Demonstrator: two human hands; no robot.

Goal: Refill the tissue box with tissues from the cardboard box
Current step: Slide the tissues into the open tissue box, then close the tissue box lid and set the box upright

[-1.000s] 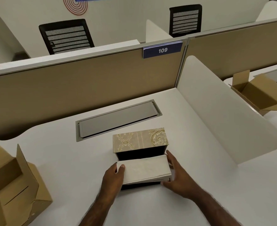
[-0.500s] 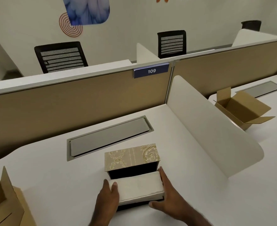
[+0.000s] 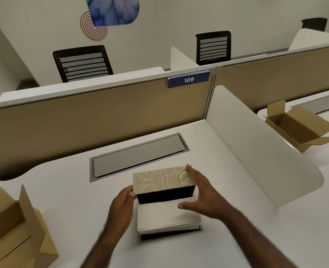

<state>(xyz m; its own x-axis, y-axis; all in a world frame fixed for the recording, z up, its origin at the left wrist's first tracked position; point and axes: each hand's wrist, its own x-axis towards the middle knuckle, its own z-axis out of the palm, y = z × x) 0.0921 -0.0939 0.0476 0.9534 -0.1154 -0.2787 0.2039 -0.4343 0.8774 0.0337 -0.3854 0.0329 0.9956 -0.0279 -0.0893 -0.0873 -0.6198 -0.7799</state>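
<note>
The tissue box stands open on the white desk in front of me. Its gold patterned lid is raised, with a black inside below it. A white stack of tissues lies in the black base and reaches above its rim. My left hand grips the lid's left end. My right hand reaches over the tissues, fingers on the lid's right end, thumb hanging above the stack. An open cardboard box sits at the near left.
A grey cable hatch lies flush in the desk behind the tissue box. A curved white divider stands to the right, with a second open cardboard box beyond it. A tan partition closes the back.
Both hands have left the tissue stack and moved up to the two ends of the gold lid. The camera has tilted up and shifted a little.
</note>
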